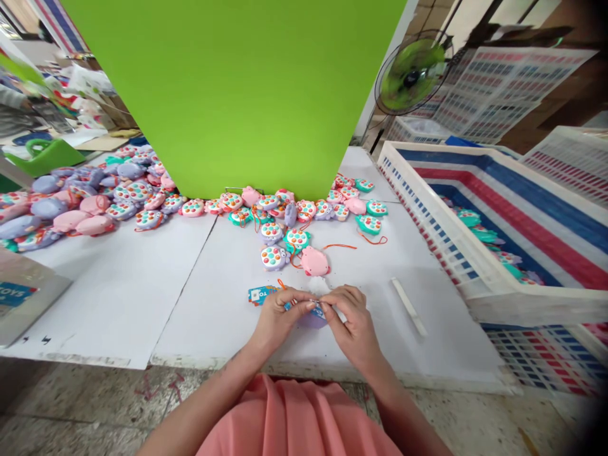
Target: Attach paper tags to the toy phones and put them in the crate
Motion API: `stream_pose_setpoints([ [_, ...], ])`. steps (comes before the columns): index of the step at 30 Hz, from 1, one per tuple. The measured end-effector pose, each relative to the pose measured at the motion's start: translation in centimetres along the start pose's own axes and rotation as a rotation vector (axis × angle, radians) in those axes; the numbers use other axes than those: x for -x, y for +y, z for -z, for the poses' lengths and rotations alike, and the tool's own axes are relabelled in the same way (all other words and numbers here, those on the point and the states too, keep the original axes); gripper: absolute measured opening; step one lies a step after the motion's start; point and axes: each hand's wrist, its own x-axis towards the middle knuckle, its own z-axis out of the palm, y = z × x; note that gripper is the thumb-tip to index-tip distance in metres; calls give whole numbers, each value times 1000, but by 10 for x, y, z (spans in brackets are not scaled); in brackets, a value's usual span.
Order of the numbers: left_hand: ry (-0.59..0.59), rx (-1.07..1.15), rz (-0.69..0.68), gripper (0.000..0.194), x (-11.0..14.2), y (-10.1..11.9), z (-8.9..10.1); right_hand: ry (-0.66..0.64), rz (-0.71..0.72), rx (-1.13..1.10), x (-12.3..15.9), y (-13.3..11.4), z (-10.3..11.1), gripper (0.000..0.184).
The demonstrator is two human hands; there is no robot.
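Observation:
My left hand (pixel 278 313) and my right hand (pixel 350 316) meet over the near edge of the white table (pixel 142 297). Both pinch a small purple toy (pixel 313 318) with an orange cord, mostly hidden under my fingers. A blue printed card (pixel 260 294) lies just left of my left hand. Directly beyond my hands sit a pink toy (pixel 314 261) and a purple toy with coloured buttons (pixel 274 257).
Several pink, purple and teal toys are heaped along the table's far side (pixel 118 196). A white stick (pixel 408 306) lies to the right. A striped plastic crate (pixel 475 253) holding toys stands at the right. A green panel (pixel 237 95) and a fan (pixel 412 73) rise behind.

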Motion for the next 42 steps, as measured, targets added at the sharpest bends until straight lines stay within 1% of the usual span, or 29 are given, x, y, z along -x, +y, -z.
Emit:
stream_pose_setpoints([
  [7, -36, -64, -33, 13, 2, 1, 1, -5, 34, 20, 0, -4, 2, 11],
  [11, -45, -16, -46, 14, 3, 4, 1, 9, 53, 1, -1, -5, 3, 10],
  [16, -27, 1, -54, 13, 3, 3, 1, 20, 56, 4, 0, -4, 4, 9],
  [25, -49, -81, -103, 12, 5, 6, 1, 6, 63, 11, 1, -6, 6, 9],
  [30, -37, -36, -103, 12, 5, 6, 2, 14, 68, 6, 2, -6, 7, 10],
  [42, -75, -43, -88, 11, 5, 10, 2, 8, 72, -36, 2, -6, 5, 10],
])
